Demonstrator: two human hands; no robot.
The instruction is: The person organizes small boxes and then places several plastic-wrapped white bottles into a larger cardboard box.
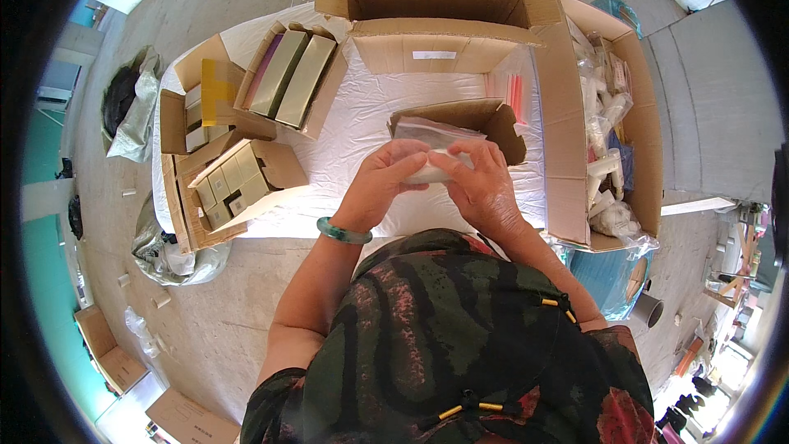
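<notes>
Small whitish translucent packet (429,173) up at chest front, above the near side of the worktop, between both hands. Left hand (385,174): thumb and fingers closed on its one end. Right hand (483,181): thumb and curled fingertips closed on the other. Grip a light pinch on both sides, by the look of it. Contents cannot be made out. Green stone-like bangle (343,231) on left wrist.

Progress, judged from how things lie: this piece is mid-handling, not yet set down or let go. Finished count cannot be told.

Just beyond the hands: low open brown cardboard box (511,138), clear plastic bags (436,131) in it. Clear bags with red strips (511,92) lie behind it.

Surface: wrinkled white cloth (366,99) over the worktop. Left part crowded: open carton of small olive-gold square boxes (234,177); farther on, long olive-gold boxes (306,82) in a second carton. Right side: tall brown carton (567,140) heaped with white plastic-wrapped pieces (604,164). Far edge: large brown carton (390,53), flaps up.

Room: bare grey concrete floor (209,308), pale woven sacks (141,131) to the left, teal lower wall (41,271) past them, grey panel wall (715,90) at right.
</notes>
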